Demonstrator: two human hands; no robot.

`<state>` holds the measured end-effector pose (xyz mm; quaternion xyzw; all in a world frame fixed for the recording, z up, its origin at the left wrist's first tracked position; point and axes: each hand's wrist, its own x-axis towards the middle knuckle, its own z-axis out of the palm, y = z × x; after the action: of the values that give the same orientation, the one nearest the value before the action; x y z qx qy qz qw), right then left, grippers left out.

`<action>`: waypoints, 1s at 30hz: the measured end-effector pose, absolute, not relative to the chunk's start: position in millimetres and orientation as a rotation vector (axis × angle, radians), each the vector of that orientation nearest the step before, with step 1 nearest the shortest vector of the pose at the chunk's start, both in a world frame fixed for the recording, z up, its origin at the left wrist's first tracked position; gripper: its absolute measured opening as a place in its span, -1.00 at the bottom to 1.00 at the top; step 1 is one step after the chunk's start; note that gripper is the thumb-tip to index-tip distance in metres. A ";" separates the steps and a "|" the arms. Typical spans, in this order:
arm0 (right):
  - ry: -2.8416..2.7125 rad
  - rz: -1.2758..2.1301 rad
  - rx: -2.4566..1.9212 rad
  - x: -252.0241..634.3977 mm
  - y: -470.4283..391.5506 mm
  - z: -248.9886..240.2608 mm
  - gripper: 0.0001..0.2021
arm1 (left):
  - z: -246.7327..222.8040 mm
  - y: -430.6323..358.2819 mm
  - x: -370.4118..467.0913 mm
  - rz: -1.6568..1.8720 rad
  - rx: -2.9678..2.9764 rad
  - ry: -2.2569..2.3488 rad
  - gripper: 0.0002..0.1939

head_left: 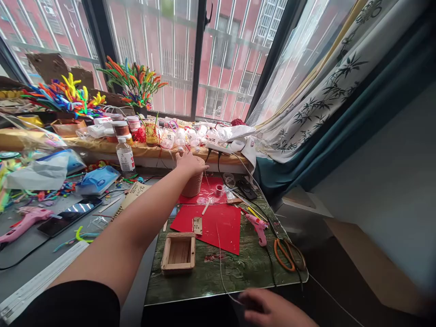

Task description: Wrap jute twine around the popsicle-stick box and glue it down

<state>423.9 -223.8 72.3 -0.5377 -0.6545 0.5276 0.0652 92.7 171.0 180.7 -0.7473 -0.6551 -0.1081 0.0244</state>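
My left hand reaches far forward over a brown, cord-wrapped cylinder, its fingers spread at the cylinder's top. At the table's front edge my right hand is blurred, its fingers curled near a thin pale cord. That cord runs up from the hand across a red sheet. Left of the cord sits a small rectangular box of wooden sticks. Whether my right fingers pinch the cord is too blurred to tell.
A pink glue gun and orange-handled scissors lie at the right. Further left are a phone, another pink glue gun and a clear bottle. Jars and colourful pipe cleaners line the windowsill.
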 end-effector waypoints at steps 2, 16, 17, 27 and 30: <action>-1.971 1.369 -1.553 399.1 -188.6 82.3 -0.62 | 176.4 163.2 91.5 -0.339 -2.314 -2.005 -0.12; -1.442 0.838 -1.500 228.8 78.8 54.7 -0.25 | 164.8 146.4 88.2 -0.260 -2.280 -1.925 -0.21; -1.404 0.858 -1.513 226.6 80.6 50.8 -0.29 | 165.0 147.4 87.0 -0.250 -2.287 -1.927 -0.21; -1.319 1.048 -1.347 276.6 39.6 61.2 -0.63 | 185.3 169.0 98.1 -0.194 -2.295 -2.070 -0.14; -1.306 1.112 -1.320 296.5 8.5 61.3 -0.59 | 188.0 176.8 106.1 -0.190 -2.294 -2.130 -0.07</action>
<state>296.5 8.5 61.3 -0.5384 -0.5329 0.4538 0.4693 106.1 176.8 188.0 -0.7314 -0.6792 -0.0607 0.0028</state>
